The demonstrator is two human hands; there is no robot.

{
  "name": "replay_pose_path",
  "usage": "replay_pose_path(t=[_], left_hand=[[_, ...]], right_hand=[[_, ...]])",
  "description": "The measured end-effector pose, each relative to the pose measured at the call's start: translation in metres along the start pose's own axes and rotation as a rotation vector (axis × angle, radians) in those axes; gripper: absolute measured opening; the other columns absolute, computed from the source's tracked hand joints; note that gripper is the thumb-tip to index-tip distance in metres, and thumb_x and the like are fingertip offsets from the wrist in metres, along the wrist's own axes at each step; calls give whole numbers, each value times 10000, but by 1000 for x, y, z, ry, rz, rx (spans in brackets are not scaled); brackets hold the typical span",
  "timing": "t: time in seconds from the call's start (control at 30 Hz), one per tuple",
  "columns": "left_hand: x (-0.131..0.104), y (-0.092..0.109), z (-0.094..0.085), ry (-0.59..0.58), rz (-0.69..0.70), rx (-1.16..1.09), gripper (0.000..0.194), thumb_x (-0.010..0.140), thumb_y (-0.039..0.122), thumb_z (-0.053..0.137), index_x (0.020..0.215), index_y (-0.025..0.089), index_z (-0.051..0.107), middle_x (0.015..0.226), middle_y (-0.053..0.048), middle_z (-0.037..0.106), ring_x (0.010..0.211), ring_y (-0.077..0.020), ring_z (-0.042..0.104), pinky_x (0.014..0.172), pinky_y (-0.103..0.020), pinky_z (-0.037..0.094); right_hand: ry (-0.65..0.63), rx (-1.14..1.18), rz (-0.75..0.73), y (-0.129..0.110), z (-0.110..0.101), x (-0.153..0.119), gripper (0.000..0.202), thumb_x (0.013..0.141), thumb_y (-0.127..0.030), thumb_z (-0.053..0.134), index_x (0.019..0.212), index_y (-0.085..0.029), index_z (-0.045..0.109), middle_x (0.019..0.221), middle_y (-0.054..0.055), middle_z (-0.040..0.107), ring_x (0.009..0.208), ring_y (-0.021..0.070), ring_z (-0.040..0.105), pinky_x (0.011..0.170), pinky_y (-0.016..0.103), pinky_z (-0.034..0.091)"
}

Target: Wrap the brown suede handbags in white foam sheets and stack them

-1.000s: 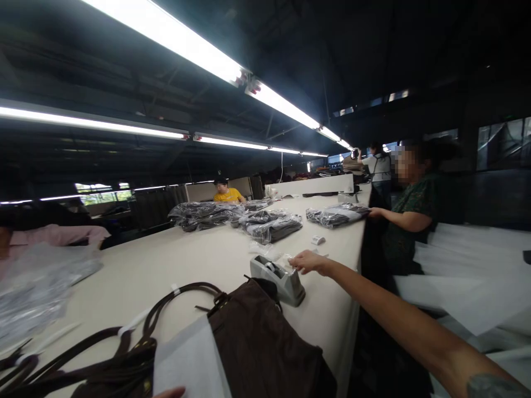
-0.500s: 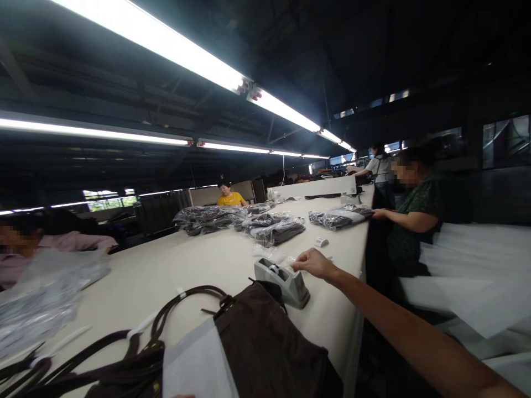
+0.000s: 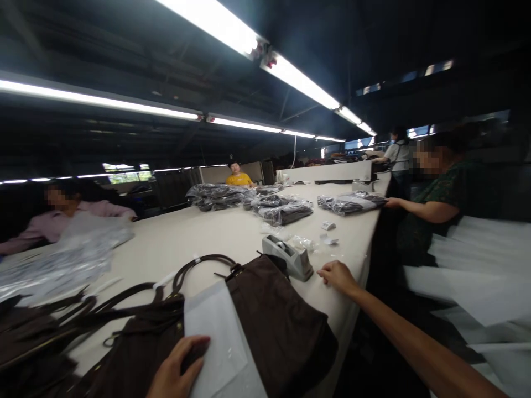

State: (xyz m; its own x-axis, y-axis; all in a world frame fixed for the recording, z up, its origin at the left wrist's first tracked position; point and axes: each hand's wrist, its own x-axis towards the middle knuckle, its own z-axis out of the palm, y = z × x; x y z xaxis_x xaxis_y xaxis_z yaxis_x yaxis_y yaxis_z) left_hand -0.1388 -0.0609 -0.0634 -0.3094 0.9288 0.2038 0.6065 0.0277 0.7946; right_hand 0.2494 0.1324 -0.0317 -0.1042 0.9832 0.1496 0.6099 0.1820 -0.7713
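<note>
A dark brown handbag (image 3: pixel 282 320) lies in front of me with its long handles stretched to the left. Across its middle is a folded white sheet (image 3: pixel 219 331). My left hand (image 3: pixel 180 365) rests at the sheet's left edge, fingers apart and bent. To the right of a grey tape dispenser (image 3: pixel 297 262), my right hand (image 3: pixel 338 276) hovers near the table edge with its fingertips pinched together. Anything between those fingertips is too small to make out. Another brown bag (image 3: pixel 136 342) lies against the left side of the first.
Bagged dark goods (image 3: pixel 282 210) lie farther up the white table (image 3: pixel 166 237). Small paper scraps (image 3: pixel 328 225) lie beyond the dispenser. Clear plastic bags (image 3: pixel 83 254) are at left near a co-worker in pink. White sheets (image 3: pixel 477 282) are stacked at right, below a co-worker in green.
My right hand has pulled back from the tape dispenser towards me and the table edge. My left hand has come fully into view on the white sheet. The camera has tilted down somewhat.
</note>
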Motion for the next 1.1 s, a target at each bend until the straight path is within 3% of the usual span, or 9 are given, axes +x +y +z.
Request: replay_pose_path(t=[0.1, 0.2, 0.33, 0.47, 0.6, 0.7, 0.77, 0.9, 1.1], left_hand=[[-5, 23, -3, -25, -37, -40, 388, 558, 379, 569, 866, 195, 717, 959, -69, 719, 985, -274, 649, 990, -421, 480], [-7, 32, -5, -17, -57, -74, 381, 558, 320, 568, 880, 172, 707, 973, -76, 706, 999, -257, 638, 1000, -406, 462], [-10, 28, -6, -11, -78, -119, 401, 558, 299, 569, 911, 153, 693, 989, -88, 701, 1005, -261, 629, 997, -408, 452], [-10, 18, -5, -9, -100, -194, 466, 551, 282, 560, 966, 100, 668, 981, -122, 705, 968, -269, 643, 927, -411, 493], [-8, 14, -4, 10, -101, -258, 429, 544, 189, 555, 943, 84, 671, 936, -114, 714, 936, -257, 657, 884, -379, 511], [-8, 14, -2, 41, -98, -261, 403, 549, 82, 519, 917, 92, 685, 948, -104, 716, 952, -243, 653, 919, -370, 488], [-7, 13, 0, 49, -106, -247, 393, 570, 15, 512, 910, 102, 689, 961, -93, 714, 963, -230, 648, 940, -369, 472], [-4, 10, 3, 33, -133, -208, 396, 611, -97, 519, 914, 108, 669, 951, -54, 702, 955, -191, 640, 952, -384, 467], [-4, 9, 4, 6, -112, -160, 372, 645, -111, 529, 918, 109, 653, 964, -38, 686, 959, -170, 627, 968, -390, 460]], right_hand=[[-66, 181, -51, -27, -8, -29, 341, 816, -419, 586, 700, -124, 713, 634, 63, 677, 542, 131, 552, 541, 242, 411], [-299, 446, -78, -78, 3, -77, 450, 757, -540, 658, 881, -114, 733, 628, 52, 674, 516, 115, 552, 478, 213, 398], [-641, 588, -29, -148, 59, -132, 377, 750, -454, 683, 828, -87, 715, 561, 38, 652, 421, 84, 528, 402, 173, 383], [-744, 609, 65, -185, 122, -144, 225, 805, -191, 561, 604, -98, 603, 481, 22, 608, 339, 79, 506, 329, 148, 358], [-741, 532, 201, -187, 166, -143, 135, 783, -32, 463, 748, -127, 551, 413, -5, 575, 317, 110, 513, 312, 148, 382], [-680, 423, 251, -175, 186, -142, 252, 770, 11, 446, 956, -153, 489, 394, -25, 574, 325, 161, 543, 305, 188, 423], [-650, 342, 241, -166, 193, -140, 289, 758, 20, 459, 977, -168, 465, 388, -34, 570, 346, 186, 570, 306, 212, 444], [-704, 223, 201, -161, 192, -135, 221, 740, 3, 521, 852, -184, 479, 391, -47, 561, 379, 178, 595, 329, 184, 436], [-992, 5, 142, -176, 169, -130, 239, 779, -36, 548, 647, -191, 424, 363, -48, 520, 302, 97, 464, 338, 149, 359]])
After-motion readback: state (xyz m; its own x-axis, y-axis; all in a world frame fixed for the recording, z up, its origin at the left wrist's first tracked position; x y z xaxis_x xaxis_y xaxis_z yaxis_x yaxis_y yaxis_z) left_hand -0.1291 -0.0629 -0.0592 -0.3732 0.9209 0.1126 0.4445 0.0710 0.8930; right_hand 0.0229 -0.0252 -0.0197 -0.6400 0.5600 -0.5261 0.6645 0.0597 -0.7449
